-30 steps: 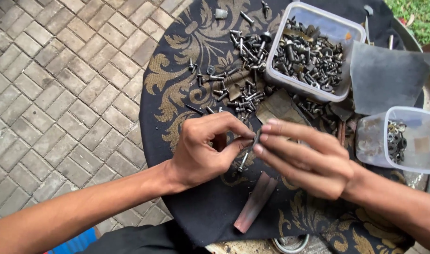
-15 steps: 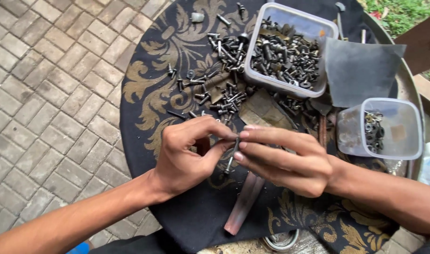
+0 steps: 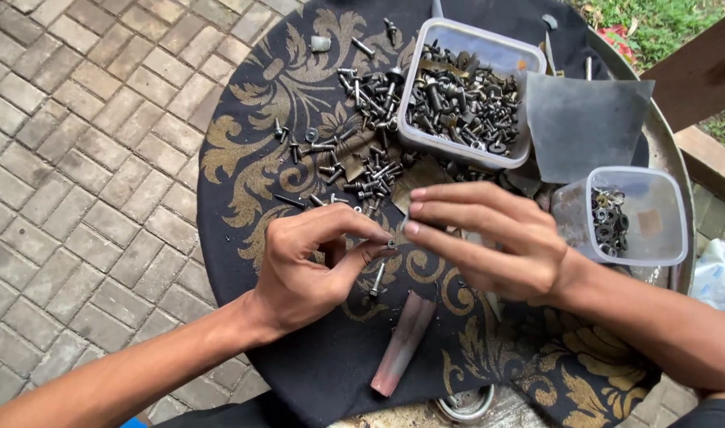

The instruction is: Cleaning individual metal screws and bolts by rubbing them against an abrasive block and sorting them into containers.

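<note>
in the head view i saw my left hand (image 3: 307, 265) pinching a small dark metal nut (image 3: 391, 244) between thumb and forefinger, above a round table draped in black cloth with gold scrollwork (image 3: 244, 150). my right hand (image 3: 489, 238) hovered just beside it, fingers extended and unclenched, tips near the nut, holding nothing i could see. a short steel bolt (image 3: 376, 279) lay on the cloth below the left thumb. behind sat a clear plastic tub full of dark screws (image 3: 464, 95), a smaller clear tub of washers (image 3: 628, 215), and a reddish flat bar (image 3: 404, 341).
</note>
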